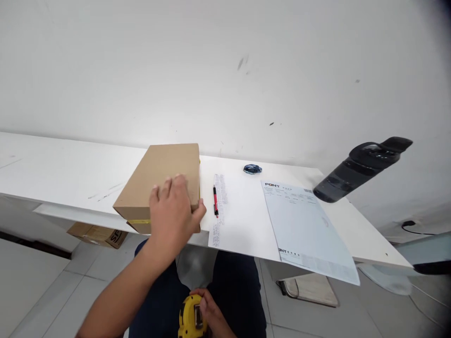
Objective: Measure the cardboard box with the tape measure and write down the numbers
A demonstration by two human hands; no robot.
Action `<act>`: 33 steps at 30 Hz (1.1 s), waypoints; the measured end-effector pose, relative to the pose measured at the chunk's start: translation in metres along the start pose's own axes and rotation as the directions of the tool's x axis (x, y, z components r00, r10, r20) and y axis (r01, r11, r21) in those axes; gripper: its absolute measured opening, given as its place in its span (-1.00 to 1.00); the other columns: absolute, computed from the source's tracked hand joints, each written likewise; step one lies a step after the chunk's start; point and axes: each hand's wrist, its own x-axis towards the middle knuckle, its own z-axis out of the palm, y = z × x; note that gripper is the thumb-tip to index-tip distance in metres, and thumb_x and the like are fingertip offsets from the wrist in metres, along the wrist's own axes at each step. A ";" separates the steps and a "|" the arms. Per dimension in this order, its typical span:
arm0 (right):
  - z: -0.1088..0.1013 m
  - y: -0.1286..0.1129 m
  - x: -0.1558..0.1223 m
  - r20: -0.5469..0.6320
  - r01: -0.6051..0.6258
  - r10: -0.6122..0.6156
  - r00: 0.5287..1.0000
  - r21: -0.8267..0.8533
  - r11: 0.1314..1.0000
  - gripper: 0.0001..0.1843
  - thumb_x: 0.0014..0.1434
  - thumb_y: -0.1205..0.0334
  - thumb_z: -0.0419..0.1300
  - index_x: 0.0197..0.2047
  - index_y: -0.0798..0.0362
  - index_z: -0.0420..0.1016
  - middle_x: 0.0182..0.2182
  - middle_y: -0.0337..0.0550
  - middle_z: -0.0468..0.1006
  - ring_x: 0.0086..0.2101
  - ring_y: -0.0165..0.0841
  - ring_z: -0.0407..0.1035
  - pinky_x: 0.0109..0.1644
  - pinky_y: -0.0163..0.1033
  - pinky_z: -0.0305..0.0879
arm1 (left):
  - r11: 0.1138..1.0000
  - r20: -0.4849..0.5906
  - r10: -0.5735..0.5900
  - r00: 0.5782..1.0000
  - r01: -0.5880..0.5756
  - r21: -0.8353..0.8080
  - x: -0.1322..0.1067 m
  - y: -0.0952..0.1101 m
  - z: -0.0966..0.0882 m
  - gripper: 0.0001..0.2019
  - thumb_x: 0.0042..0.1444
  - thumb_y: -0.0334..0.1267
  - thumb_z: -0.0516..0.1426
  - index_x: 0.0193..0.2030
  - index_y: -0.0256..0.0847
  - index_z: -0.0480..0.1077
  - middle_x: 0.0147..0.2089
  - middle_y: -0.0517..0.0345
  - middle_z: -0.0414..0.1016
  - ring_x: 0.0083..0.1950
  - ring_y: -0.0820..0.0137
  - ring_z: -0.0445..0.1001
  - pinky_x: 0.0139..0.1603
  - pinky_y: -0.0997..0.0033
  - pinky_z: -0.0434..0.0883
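Observation:
A closed brown cardboard box (169, 162) sits on the white desk, with a yellow strip along its front and right sides. My left hand (172, 211) is at the box's front right corner. Its fingers curve over the top and the thumb lies against the right side. Low in front of my lap, my right hand (211, 310) grips a yellow and black tape measure (190, 319). A red and black pen (215, 202) lies on a sheet of paper (239, 220) with handwriting along its left edge, right of the box.
A printed form (303, 225) overhangs the front edge of the desk (70, 173). Behind it stands a dark water bottle (352, 173). A small dark blue crumpled-looking item (252, 169) lies near the wall. Another carton (100, 234) is under the desk at left.

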 end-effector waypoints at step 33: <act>0.135 -0.213 -0.023 0.404 0.625 -0.490 0.772 -0.349 0.698 -0.36 0.09 0.06 0.48 0.13 -0.18 0.28 -0.29 -0.30 0.50 -0.53 -0.53 0.31 -0.55 -0.44 0.29 | 0.608 -0.503 0.699 0.508 -0.793 0.043 -0.070 -0.072 -0.063 -0.81 0.25 -0.19 0.25 -0.02 -0.09 0.46 -0.09 0.15 0.66 -0.02 0.36 0.64 0.18 0.20 0.53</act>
